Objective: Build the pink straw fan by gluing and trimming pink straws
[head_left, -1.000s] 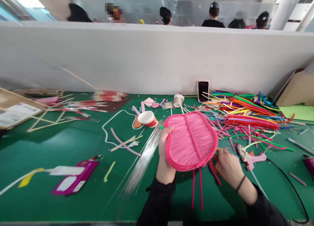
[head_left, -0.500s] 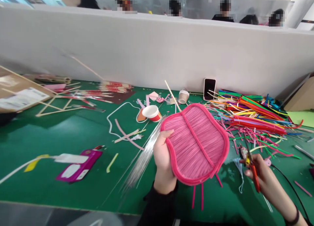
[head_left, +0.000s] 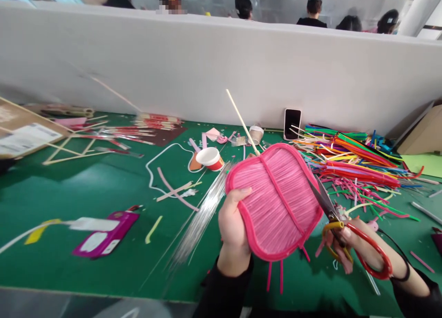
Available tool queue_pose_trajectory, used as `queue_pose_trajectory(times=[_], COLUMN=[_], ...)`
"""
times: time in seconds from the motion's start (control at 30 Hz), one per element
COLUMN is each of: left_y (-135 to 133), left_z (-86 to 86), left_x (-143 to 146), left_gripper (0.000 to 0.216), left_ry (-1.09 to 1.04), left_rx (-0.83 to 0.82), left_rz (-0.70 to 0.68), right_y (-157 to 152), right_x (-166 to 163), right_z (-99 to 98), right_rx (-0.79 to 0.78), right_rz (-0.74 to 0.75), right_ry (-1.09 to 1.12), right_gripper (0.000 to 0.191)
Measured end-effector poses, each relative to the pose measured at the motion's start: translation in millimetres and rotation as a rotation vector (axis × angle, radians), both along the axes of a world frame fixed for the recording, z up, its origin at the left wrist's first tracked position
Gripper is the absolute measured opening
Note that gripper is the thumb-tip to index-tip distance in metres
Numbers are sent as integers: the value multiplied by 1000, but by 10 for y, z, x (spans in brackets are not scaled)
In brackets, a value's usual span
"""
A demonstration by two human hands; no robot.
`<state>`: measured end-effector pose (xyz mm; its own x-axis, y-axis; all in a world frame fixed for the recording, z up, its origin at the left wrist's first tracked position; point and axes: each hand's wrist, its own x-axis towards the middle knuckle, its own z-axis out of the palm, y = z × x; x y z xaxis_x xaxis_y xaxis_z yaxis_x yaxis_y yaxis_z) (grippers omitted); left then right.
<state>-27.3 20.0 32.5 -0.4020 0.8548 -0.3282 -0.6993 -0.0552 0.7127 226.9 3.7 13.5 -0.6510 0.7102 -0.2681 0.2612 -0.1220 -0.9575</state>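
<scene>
Green bench [head_left: 86, 189], littered with craft straws [head_left: 348, 163].
My left hand [head_left: 233, 223] is clamping the light, stiff pink fan [head_left: 276, 200] by its rim; my right hand [head_left: 348, 246] is gripping scissors [head_left: 345, 228].

The fan [head_left: 276, 198], a pink lobed panel of close-laid strands with a thick pink rim and a centre rib, is held tilted above the green table [head_left: 86, 189]. The scissors [head_left: 345, 230], red and yellow handled, lie against its right edge, blades pointing up.
</scene>
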Motion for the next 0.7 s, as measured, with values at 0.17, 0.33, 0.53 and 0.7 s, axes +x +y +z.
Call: queue_pose_trajectory(times=[0.17,0.33,0.53,0.7], left_y=[-52,-53,-59,-64], left_z=[7,0,10,-7], left_x=[25,44,54,66], left_gripper=[14,21,36,41], left_ry=[-35,13,51,84], left_rx=[-35,67,151,178], left_rz=[-12,-37,-43,-35], right_y=[44,20,-75,-105], right_x=[10,18,-33,-56], right_z=[-108,-156,-146,-152], right_rx=[59,45,-140,-261], right_rz=[19,11,-46,-27], right_ry=[-26,-51,48,93], right_gripper=[54,55,62,72])
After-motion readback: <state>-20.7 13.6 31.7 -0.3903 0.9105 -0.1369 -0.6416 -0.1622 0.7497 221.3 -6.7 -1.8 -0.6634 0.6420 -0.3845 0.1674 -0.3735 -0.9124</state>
